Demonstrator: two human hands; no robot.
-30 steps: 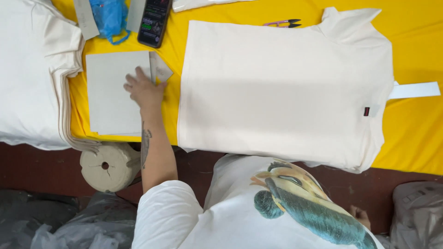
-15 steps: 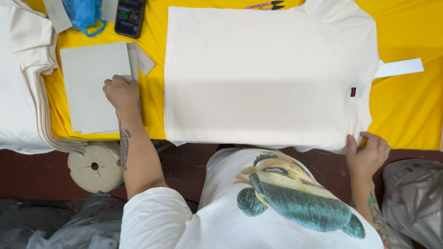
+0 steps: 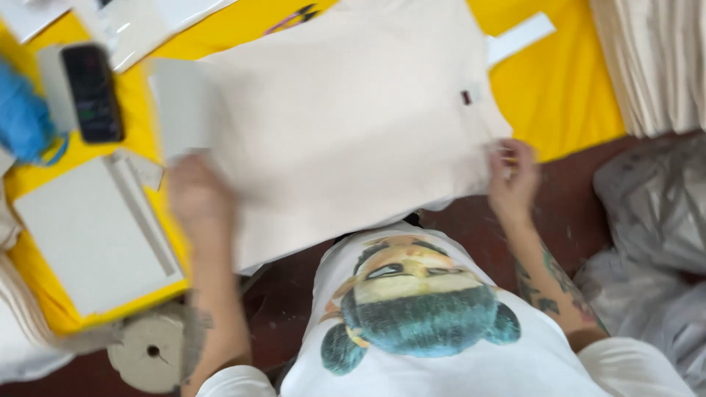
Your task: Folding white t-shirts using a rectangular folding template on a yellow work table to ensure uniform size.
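Cream shirt (image 3: 346,125) on yellow table (image 3: 566,95), now skewed and shifted against half a second ago, hem pinched at its right corner by right hand (image 3: 512,180), fingers clenched on the cloth. Left hand (image 3: 197,195), off the grey card stack (image 3: 92,239) where it rested earlier, now blurred at the shirt's left lower edge beside a lifted grey card (image 3: 180,103); grip there impossible to tell. Farther out: dark phone (image 3: 92,92), blue bundle (image 3: 22,121), folded cream pile (image 3: 654,62) at right, tape roll (image 3: 147,353) below the table edge.
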